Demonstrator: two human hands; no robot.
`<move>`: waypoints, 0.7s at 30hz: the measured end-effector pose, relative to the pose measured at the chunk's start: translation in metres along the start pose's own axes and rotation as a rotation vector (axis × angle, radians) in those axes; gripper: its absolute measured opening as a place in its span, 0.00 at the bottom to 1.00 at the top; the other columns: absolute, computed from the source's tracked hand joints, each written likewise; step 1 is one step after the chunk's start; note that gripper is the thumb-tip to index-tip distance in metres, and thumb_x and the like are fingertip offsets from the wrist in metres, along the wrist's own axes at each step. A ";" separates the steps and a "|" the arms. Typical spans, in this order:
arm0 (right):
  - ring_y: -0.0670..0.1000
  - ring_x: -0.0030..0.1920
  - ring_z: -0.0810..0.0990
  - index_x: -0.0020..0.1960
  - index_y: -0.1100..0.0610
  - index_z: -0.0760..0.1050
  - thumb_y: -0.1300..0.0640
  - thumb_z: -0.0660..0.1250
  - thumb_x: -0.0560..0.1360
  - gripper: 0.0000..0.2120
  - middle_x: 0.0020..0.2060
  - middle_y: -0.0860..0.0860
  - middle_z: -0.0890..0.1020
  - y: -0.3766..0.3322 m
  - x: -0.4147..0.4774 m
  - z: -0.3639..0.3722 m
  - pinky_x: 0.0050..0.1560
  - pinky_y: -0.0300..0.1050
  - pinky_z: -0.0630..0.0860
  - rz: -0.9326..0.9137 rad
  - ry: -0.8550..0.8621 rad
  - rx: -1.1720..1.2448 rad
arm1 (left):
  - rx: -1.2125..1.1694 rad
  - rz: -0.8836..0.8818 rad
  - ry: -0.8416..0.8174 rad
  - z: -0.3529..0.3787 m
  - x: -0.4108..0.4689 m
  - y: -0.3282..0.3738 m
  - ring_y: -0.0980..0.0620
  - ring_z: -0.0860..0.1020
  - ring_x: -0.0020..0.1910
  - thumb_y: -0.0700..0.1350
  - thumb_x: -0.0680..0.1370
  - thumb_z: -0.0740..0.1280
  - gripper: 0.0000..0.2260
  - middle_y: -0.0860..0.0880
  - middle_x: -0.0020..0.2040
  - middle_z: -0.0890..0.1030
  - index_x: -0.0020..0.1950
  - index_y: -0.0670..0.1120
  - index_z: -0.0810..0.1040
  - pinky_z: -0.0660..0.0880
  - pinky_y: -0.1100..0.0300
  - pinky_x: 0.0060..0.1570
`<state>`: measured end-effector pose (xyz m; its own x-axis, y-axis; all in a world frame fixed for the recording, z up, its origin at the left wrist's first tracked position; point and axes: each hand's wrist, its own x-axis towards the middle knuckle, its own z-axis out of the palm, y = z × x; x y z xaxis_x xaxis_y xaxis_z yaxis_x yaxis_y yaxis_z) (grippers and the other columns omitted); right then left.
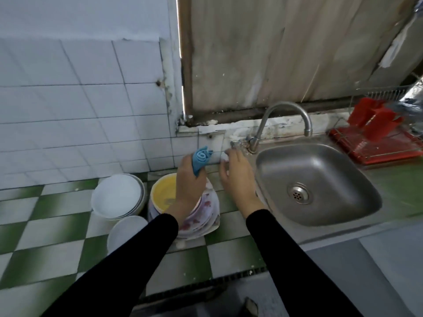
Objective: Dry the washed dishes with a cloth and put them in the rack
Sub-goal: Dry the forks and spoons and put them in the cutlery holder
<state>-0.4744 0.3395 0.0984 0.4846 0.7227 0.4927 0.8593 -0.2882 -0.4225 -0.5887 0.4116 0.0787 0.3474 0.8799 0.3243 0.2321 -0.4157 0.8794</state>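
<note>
My left hand (190,179) grips a bunched blue cloth (201,157) above a stack of flowered plates (201,213) topped by a yellow bowl (163,189). My right hand (238,175) hovers with loose, spread fingers and holds nothing, between the stack and the sink. Stacked white bowls (117,195) stand left of the plates, with another white bowl (126,232) in front of them. The wire dish rack (389,92) with a red tray (375,145) and red holders sits at the far right.
A steel sink (315,179) with a curved tap (286,115) lies right of my hands. The counter (57,225) has green and white checked tiles. White wall tiles rise behind, and a worn board stands above the sink.
</note>
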 end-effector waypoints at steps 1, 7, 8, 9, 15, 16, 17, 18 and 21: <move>0.62 0.54 0.79 0.59 0.64 0.77 0.59 0.64 0.78 0.13 0.53 0.61 0.80 -0.010 -0.002 0.010 0.51 0.54 0.77 0.003 -0.059 -0.016 | 0.015 -0.014 0.014 -0.014 -0.001 -0.009 0.50 0.75 0.50 0.33 0.75 0.66 0.15 0.49 0.52 0.75 0.62 0.39 0.74 0.68 0.68 0.48; 0.61 0.61 0.75 0.65 0.61 0.72 0.53 0.59 0.82 0.16 0.61 0.59 0.77 -0.047 -0.015 0.068 0.57 0.53 0.72 -0.073 -0.492 -0.167 | 0.058 -0.236 0.042 -0.082 -0.006 -0.057 0.44 0.77 0.48 0.38 0.76 0.66 0.11 0.44 0.50 0.79 0.59 0.42 0.75 0.72 0.56 0.44; 0.61 0.64 0.74 0.67 0.61 0.71 0.52 0.58 0.83 0.18 0.64 0.59 0.75 -0.049 -0.016 0.076 0.60 0.53 0.71 -0.080 -0.583 -0.215 | 0.051 -0.270 0.053 -0.090 -0.007 -0.063 0.44 0.77 0.48 0.39 0.77 0.66 0.11 0.44 0.50 0.79 0.58 0.43 0.75 0.73 0.54 0.46; 0.60 0.65 0.73 0.69 0.60 0.71 0.51 0.58 0.83 0.19 0.65 0.59 0.75 -0.050 -0.017 0.084 0.62 0.53 0.71 -0.087 -0.660 -0.258 | 0.035 -0.303 0.059 -0.096 -0.008 -0.067 0.45 0.77 0.48 0.40 0.77 0.66 0.10 0.45 0.50 0.80 0.58 0.43 0.75 0.73 0.55 0.46; 0.58 0.65 0.74 0.69 0.58 0.73 0.51 0.57 0.84 0.18 0.64 0.56 0.77 -0.043 -0.022 0.121 0.63 0.51 0.71 -0.150 -0.876 -0.429 | -0.084 -0.453 0.032 -0.117 -0.010 -0.083 0.52 0.78 0.50 0.41 0.79 0.65 0.09 0.49 0.51 0.80 0.59 0.45 0.76 0.69 0.63 0.49; 0.58 0.65 0.75 0.68 0.57 0.74 0.53 0.57 0.84 0.17 0.63 0.56 0.78 -0.042 -0.020 0.125 0.64 0.50 0.70 -0.175 -0.878 -0.457 | -0.093 -0.476 0.032 -0.119 -0.010 -0.085 0.54 0.77 0.49 0.41 0.79 0.66 0.09 0.50 0.51 0.79 0.59 0.46 0.75 0.69 0.64 0.49; 0.58 0.65 0.75 0.67 0.57 0.75 0.54 0.57 0.84 0.16 0.62 0.56 0.78 -0.042 -0.019 0.129 0.66 0.51 0.69 -0.190 -0.884 -0.476 | -0.100 -0.498 0.031 -0.119 -0.009 -0.087 0.54 0.77 0.49 0.41 0.79 0.66 0.09 0.50 0.50 0.79 0.59 0.46 0.75 0.69 0.64 0.49; 0.58 0.65 0.74 0.66 0.57 0.76 0.55 0.58 0.83 0.15 0.62 0.56 0.79 -0.041 -0.017 0.133 0.67 0.52 0.69 -0.201 -0.893 -0.493 | -0.098 -0.520 0.032 -0.120 -0.008 -0.089 0.52 0.77 0.50 0.41 0.79 0.66 0.10 0.49 0.51 0.79 0.60 0.45 0.75 0.70 0.62 0.50; 0.59 0.64 0.74 0.61 0.57 0.77 0.58 0.59 0.82 0.11 0.58 0.56 0.80 -0.040 -0.014 0.144 0.67 0.56 0.70 -0.257 -0.932 -0.549 | -0.105 -0.560 0.048 -0.118 -0.005 -0.097 0.49 0.77 0.53 0.42 0.79 0.66 0.11 0.48 0.53 0.79 0.61 0.46 0.75 0.71 0.58 0.52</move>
<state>-0.5389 0.4310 -0.0011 0.1672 0.9238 -0.3443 0.9839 -0.1340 0.1183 -0.7205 0.4745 0.0333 0.1546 0.9699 -0.1880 0.2769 0.1401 0.9506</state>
